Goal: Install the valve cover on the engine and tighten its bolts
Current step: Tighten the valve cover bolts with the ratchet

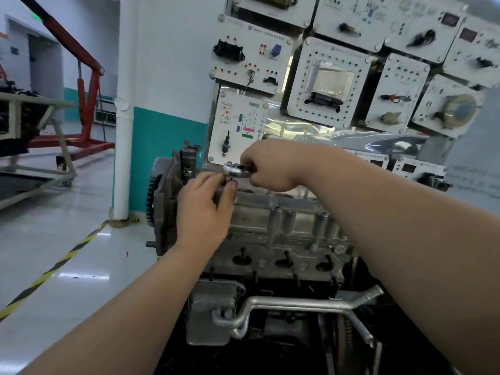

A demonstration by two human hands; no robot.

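One silver valve cover (284, 223) sits on top of the engine (270, 266), under both hands. The right hand (270, 165) grips a ratchet (235, 170) by its handle above the cover's far left corner; the left hand (204, 209), just below, pinches what seems to be the socket (228, 181) under it.

Bright, even light where I work; glare streaks the floor (81, 274). Shadow swallows the engine's (270, 226) underside. Panels (424, 36) at top right blur; edges bow.
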